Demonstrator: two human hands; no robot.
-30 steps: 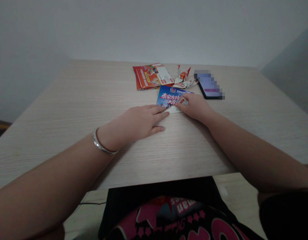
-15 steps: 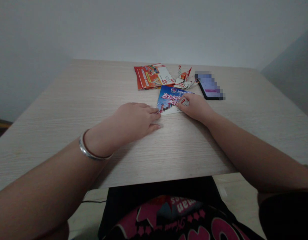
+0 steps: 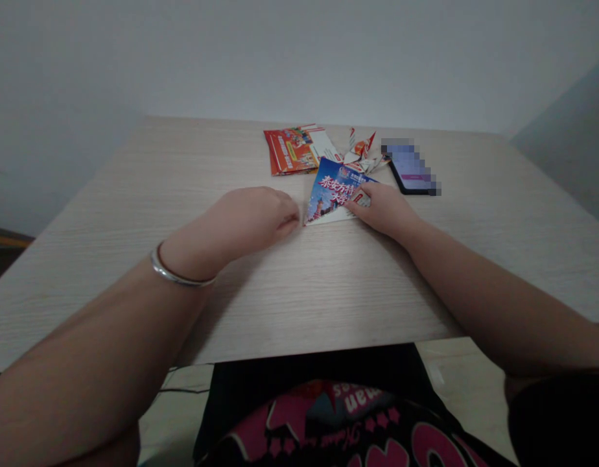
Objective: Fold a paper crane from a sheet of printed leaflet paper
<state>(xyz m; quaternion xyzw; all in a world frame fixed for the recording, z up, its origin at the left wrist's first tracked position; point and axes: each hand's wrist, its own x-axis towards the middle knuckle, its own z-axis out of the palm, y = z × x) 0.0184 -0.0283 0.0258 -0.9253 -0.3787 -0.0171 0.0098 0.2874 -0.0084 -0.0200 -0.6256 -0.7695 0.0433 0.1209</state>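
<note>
A blue printed flyer (image 3: pixel 323 188) with red and white lettering lies on the table, its lower edge white and its top left corner raised. It appears to be folded over. My right hand (image 3: pixel 384 207) grips the flyer at its right side, thumb on top and fingers partly hidden. Just off the flyer's lower left corner is my left hand (image 3: pixel 251 217), its fingers curled together and nothing visible in them. A silver bangle (image 3: pixel 176 279) circles the left wrist.
Behind the flyer lies a stack of orange leaflets (image 3: pixel 292 152). Beside it sits a folded paper piece (image 3: pixel 360 155) in white, red and orange. A phone (image 3: pixel 409 172) rests further right. The pale wooden table (image 3: pixel 290 305) meets a wall at its back edge.
My left hand has lifted off the flyer's lower left corner, drawn slightly left and curled its fingers. The flyer's top left corner has risen. My right hand keeps its grip.
</note>
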